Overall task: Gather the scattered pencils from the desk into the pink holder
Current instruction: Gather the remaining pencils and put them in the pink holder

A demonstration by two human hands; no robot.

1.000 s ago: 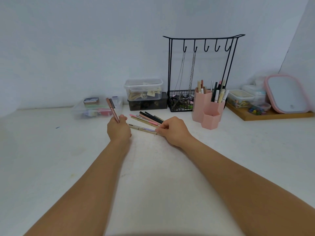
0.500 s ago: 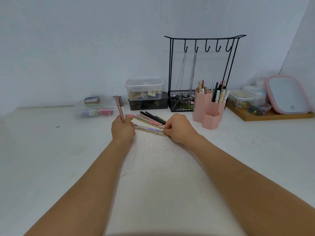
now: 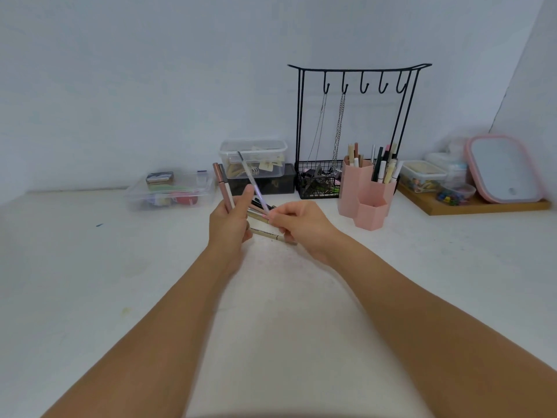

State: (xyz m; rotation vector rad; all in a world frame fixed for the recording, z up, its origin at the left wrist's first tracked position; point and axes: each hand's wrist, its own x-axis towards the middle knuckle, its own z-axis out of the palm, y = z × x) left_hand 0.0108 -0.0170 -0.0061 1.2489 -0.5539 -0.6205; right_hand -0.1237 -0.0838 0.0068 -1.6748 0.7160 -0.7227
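My left hand [image 3: 229, 222] is raised over the white desk and grips two upright pencils [image 3: 222, 185], one rose-brown and one dark. My right hand [image 3: 297, 222] pinches a pale lilac pencil [image 3: 253, 181] at its lower end, tilted up and to the left beside my left thumb. Under both hands a few more pencils lie on the desk, among them a beige one [image 3: 266, 234] and dark ones partly hidden. The pink holder [image 3: 366, 195], made of hexagonal cups, stands to the right with several pens and pencils in its taller cups.
A black wire rack with hooks [image 3: 355, 125] stands behind the holder. Clear lidded boxes [image 3: 253, 158] sit at the back, a flat clear box [image 3: 170, 193] to the left. A wooden tray [image 3: 482, 205] with small containers and a pink-rimmed mirror [image 3: 503, 168] is at far right.
My right hand has lifted the lilac pencil off the desk and swung it upright toward my left hand. My left hand has risen slightly with its pencils.
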